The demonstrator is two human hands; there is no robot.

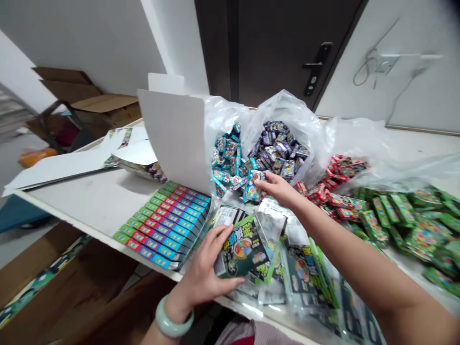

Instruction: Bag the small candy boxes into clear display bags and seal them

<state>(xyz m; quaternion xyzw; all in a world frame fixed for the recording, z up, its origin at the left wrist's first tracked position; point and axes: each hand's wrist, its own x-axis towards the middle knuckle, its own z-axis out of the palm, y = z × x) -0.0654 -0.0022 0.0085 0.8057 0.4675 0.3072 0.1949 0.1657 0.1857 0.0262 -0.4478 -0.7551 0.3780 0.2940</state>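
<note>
My left hand (206, 270) grips the left edge of a dark printed packet (242, 251) lying on the table's front edge, thumb on top. A pale green bangle sits on that wrist. My right hand (278, 188) reaches forward and pinches a small blue packet (252, 188) at the mouth of a plastic bag of blue packets (226, 160). Beside it, a second bag holds purple packets (278, 148). To the left lies an open display box (165, 218) filled with rows of green, red, purple and blue packets, its white lid (176, 134) standing up.
Red packets (336, 179) and green packets (406, 220) spill over the table's right side. More dark sleeves in clear wrap (312, 278) lie along the front edge. White flat cartons (57, 165) lie at the left, and brown cardboard boxes (89, 103) stand behind. A dark door (273, 48) is at the back.
</note>
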